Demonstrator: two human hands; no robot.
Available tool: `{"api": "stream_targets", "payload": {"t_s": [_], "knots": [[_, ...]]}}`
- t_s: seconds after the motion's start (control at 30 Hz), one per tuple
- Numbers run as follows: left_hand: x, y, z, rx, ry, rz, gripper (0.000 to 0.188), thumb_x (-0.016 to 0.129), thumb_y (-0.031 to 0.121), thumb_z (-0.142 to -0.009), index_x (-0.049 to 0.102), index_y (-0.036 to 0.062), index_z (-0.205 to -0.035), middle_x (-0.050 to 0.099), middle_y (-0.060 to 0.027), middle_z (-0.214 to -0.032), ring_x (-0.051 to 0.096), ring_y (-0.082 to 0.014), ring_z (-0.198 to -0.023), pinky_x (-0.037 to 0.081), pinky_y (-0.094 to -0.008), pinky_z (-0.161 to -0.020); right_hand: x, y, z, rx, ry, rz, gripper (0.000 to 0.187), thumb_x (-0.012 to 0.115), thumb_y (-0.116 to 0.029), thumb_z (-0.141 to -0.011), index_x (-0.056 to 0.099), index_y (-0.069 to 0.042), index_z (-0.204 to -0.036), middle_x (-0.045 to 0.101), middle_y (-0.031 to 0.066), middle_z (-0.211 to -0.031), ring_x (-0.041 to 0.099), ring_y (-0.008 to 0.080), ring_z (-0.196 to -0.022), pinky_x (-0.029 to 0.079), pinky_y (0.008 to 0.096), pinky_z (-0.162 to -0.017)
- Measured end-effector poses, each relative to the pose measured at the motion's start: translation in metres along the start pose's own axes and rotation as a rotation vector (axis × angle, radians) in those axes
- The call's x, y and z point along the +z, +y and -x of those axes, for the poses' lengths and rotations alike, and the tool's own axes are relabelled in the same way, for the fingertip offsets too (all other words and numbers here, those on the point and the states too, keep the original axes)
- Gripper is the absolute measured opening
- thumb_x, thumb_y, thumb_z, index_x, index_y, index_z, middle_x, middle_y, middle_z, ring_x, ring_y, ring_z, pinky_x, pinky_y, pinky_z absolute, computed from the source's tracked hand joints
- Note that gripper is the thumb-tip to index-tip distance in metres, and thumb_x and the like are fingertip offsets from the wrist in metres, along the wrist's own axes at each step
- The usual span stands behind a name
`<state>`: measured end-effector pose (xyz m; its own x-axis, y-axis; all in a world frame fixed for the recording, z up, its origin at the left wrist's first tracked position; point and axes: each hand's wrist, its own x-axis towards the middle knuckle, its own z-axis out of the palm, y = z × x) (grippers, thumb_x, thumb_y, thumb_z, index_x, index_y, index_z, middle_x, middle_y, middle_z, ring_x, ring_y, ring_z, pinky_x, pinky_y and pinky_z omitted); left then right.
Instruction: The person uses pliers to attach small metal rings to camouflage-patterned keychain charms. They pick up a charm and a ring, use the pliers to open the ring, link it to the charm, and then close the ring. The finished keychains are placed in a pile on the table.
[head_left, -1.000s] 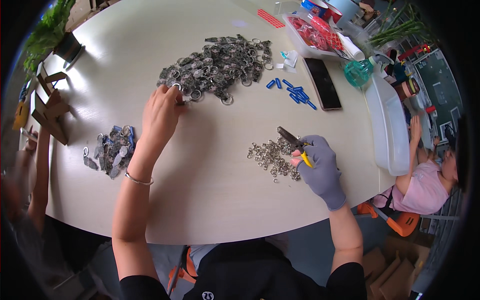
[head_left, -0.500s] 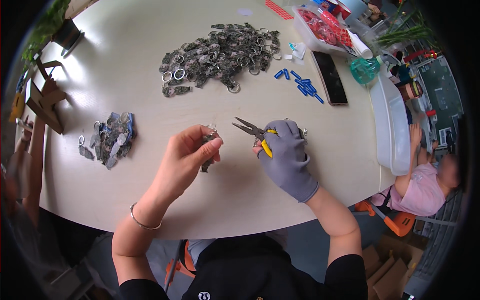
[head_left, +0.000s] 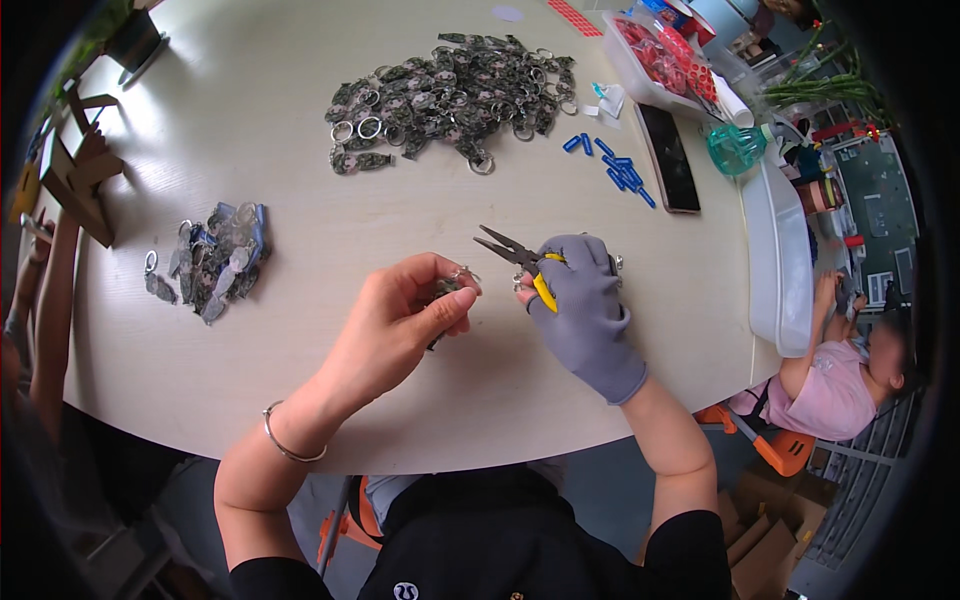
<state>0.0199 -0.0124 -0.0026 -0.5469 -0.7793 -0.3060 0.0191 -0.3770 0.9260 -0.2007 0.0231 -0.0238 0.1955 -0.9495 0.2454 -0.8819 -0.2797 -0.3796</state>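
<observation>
My bare left hand (head_left: 405, 315) is closed in a pinch on a small dark camouflage keychain (head_left: 446, 287), mostly covered by the fingers; a bit of metal ring shows at the fingertips. My right hand (head_left: 588, 310), in a grey glove with bare fingertips, grips needle-nose pliers (head_left: 515, 253) with yellow handles. Their dark jaws stand slightly apart and point up and left, above the left fingertips and not touching them. Small metal bits show by the right fingertips and past the glove's far side; what they are I cannot make out.
A large heap of camouflage keychains (head_left: 450, 100) lies at the far middle, a smaller pile (head_left: 220, 260) at left. Blue tubes (head_left: 622, 172), a phone (head_left: 668, 160), a white bin (head_left: 780, 260) and a box of red packets (head_left: 655, 60) line the right. A person in pink (head_left: 835, 385) sits beyond.
My left hand has moved right with the keychain, closer to the pliers. The right hand keeps its grip. The whole view has shifted slightly.
</observation>
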Motion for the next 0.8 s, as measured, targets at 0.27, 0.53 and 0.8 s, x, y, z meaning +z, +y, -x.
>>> {"api": "stream_targets", "payload": {"t_s": [0.27,0.53,0.8], "knots": [[0.003,-0.001,0.003,0.022,-0.066,0.011,0.02,0.065,0.014,-0.093,0.063,0.0001,-0.108,0.062,-0.0003,-0.081,0.059,-0.0071,-0.075,0.047,-0.0212,-0.069,-0.018,-0.01,-0.006,-0.042,0.011,-0.195,0.014,0.071,-0.002,-0.071,0.06,-0.001,-0.078,0.056,0.011,-0.095,0.05,0.0302,-0.092,0.043,0.0404,-0.077],[0.007,0.009,0.011,-0.036,-0.135,-0.032,0.032,0.067,0.016,-0.092,0.061,-0.0007,-0.119,0.065,-0.0003,-0.081,0.06,-0.0065,-0.074,0.045,-0.0196,-0.064,-0.044,-0.033,-0.02,-0.155,-0.054,-0.376,0.013,0.071,-0.001,-0.073,0.06,0.0,-0.081,0.056,0.0132,-0.097,0.053,0.0313,-0.093,0.044,0.0396,-0.078],[0.006,0.017,0.015,-0.08,-0.167,-0.024,0.034,0.063,0.013,-0.094,0.059,-0.0035,-0.124,0.063,-0.0011,-0.082,0.06,-0.0069,-0.075,0.049,-0.0228,-0.069,-0.043,-0.036,-0.027,-0.296,-0.043,-0.206,0.015,0.07,-0.008,-0.075,0.058,-0.001,-0.083,0.054,0.0116,-0.099,0.051,0.0301,-0.094,0.041,0.041,-0.079]]}}
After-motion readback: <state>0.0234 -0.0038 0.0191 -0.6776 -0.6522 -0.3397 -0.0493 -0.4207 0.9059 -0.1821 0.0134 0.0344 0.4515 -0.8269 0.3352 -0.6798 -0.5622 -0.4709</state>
